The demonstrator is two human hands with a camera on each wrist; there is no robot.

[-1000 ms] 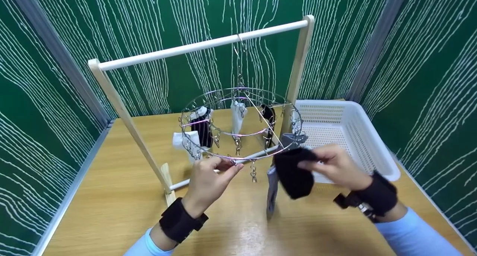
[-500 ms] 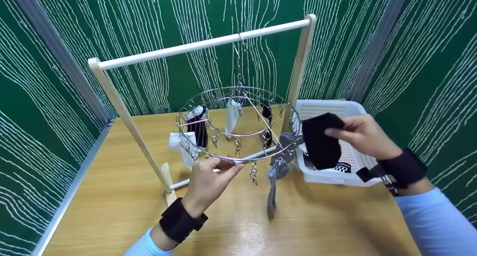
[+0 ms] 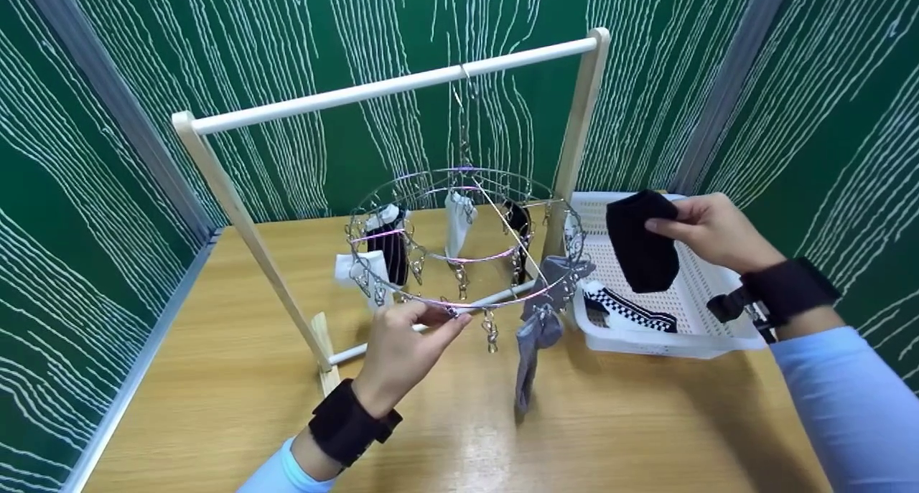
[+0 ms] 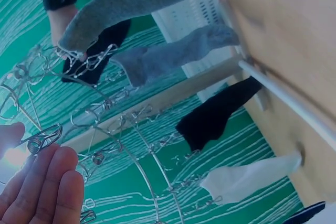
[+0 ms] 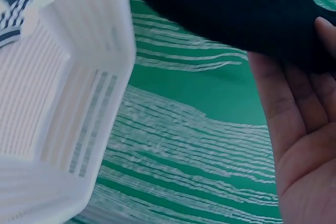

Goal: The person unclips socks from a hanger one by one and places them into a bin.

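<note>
The right hand (image 3: 718, 231) pinches a black sock (image 3: 642, 242) by its top edge, above the white basket; in the right wrist view the hand (image 5: 304, 114) has its thumb on the black cloth (image 5: 236, 14). At the near rim of a round wire hanger (image 3: 459, 260), the left hand (image 3: 406, 346) pinches a metal clip, and the left wrist view shows this clip (image 4: 44, 139) between thumb and fingers. Grey socks (image 3: 531, 342) hang at the hanger's right side. White, striped and black socks hang around its left and back.
A wooden rack (image 3: 395, 85) bears the hanger by a hook; its lower bar crosses behind the left hand. The white basket (image 3: 747, 339) stands at the right with a checkered black-and-white sock (image 3: 632, 312) inside. Patterned green walls enclose the wooden table (image 3: 215, 407).
The right hand has moved right and upward with the black sock, away from the hanger to above the basket. The left hand has stayed at the rim. The grey socks have swung slightly.
</note>
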